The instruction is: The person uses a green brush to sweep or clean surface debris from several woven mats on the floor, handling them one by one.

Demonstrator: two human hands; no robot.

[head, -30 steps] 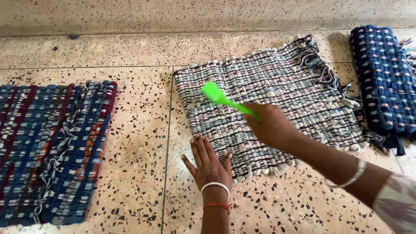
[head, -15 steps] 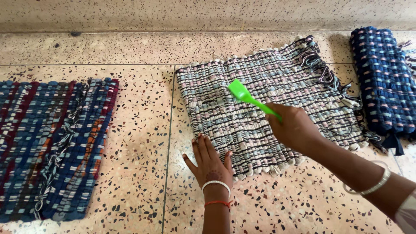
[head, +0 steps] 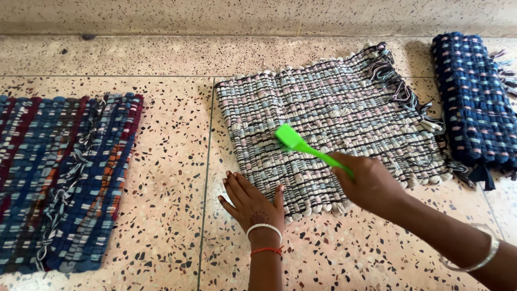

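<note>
Right hand (head: 371,186) closed around the green brush (head: 293,141), its head down on the pale woven mat (head: 334,108) mid-floor, left hand (head: 250,202) flat and empty pinning the near corner — short, firm strokes look best here.

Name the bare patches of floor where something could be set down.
Bare terrazzo lies between the dark blue-red mat and the pale woven mat, beyond the mats along the wall, and near the left hand. Crowded: between pale mat and blue mat.
</note>
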